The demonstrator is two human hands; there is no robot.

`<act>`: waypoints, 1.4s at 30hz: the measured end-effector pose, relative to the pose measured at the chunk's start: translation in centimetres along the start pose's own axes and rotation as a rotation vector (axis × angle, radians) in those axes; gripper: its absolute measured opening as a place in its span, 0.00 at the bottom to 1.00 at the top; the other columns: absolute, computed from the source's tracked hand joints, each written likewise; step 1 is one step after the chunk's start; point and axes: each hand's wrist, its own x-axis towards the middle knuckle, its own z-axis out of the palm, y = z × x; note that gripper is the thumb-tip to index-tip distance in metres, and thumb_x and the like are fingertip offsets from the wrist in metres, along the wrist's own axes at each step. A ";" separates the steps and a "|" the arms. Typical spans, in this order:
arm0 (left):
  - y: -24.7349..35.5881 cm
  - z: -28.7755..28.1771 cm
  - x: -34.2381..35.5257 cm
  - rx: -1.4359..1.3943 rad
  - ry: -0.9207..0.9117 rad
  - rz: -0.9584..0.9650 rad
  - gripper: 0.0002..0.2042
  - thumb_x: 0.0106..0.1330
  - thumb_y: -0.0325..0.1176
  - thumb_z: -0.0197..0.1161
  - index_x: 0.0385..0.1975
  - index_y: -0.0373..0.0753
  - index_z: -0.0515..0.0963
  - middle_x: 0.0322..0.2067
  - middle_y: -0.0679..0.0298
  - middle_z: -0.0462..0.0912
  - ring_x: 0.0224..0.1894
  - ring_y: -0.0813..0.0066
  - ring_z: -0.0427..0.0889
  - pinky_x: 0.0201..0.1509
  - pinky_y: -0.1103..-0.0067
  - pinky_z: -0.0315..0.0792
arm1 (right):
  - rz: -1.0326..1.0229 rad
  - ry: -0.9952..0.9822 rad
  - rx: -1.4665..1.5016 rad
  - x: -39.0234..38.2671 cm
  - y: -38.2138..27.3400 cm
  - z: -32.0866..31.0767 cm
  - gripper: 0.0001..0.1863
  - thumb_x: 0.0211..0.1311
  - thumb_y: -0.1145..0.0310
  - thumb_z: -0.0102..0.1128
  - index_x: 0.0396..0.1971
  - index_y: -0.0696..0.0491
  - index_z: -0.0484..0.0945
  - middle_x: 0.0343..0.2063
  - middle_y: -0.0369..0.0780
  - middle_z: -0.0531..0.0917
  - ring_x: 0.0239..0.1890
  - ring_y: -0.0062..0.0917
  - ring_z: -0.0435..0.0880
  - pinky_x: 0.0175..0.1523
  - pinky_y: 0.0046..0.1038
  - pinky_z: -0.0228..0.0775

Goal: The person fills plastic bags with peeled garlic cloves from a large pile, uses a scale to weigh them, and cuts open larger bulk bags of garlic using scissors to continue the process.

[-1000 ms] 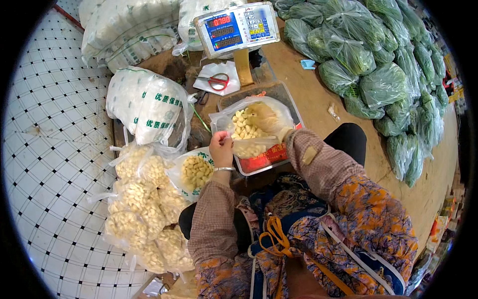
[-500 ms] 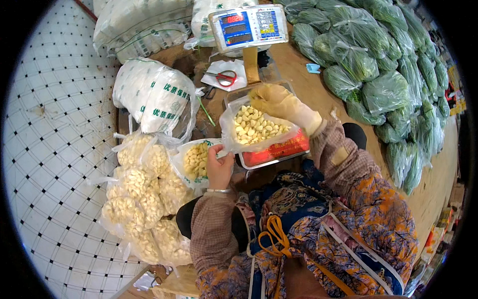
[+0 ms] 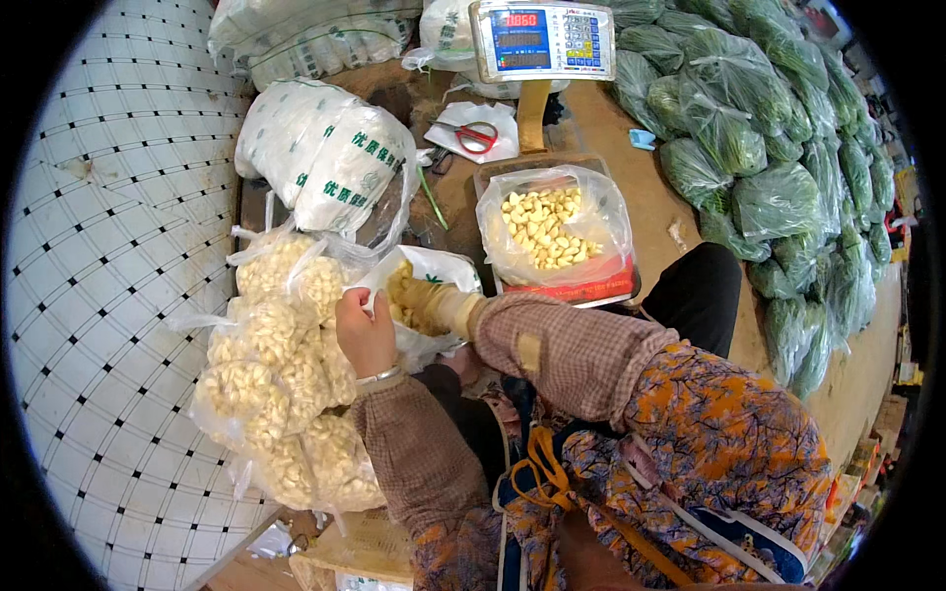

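Observation:
My left hand (image 3: pixel 367 333) is closed on the rim of an open white plastic bag (image 3: pixel 440 264). My right hand (image 3: pixel 422 300), in a yellowish glove, reaches down into this bag among peeled garlic cloves; its fingers are hidden, so what they hold cannot be made out. Beyond and to the right, an open clear bag (image 3: pixel 613 202) of peeled garlic cloves (image 3: pixel 552 229) rests on the weighing scale's pan (image 3: pixel 598 291), touched by neither hand. The scale's lit display (image 3: pixel 544 41) stands on a post behind the pan.
Several tied bags of garlic (image 3: pixel 281 364) are heaped at left. Behind them lies a large white printed sack (image 3: pixel 320 158). Red-handled scissors (image 3: pixel 477 137) lie on white paper. Bagged green vegetables (image 3: pixel 778 202) are piled at right, near a small blue item (image 3: pixel 642 139).
My right hand has left the bag on the scale and crossed left into the white bag. My left hand has shifted left along that bag. The view has shifted a little.

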 end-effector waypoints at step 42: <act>9.0 8.2 0.1 0.031 -0.187 0.454 0.14 0.48 0.30 0.60 0.36 0.41 0.70 0.27 0.62 0.68 0.28 0.65 0.71 0.29 0.74 0.66 | 0.492 0.096 0.039 -12.5 13.1 -13.5 0.15 0.43 0.65 0.56 0.33 0.55 0.76 0.35 0.46 0.76 0.40 0.38 0.73 0.46 0.34 0.63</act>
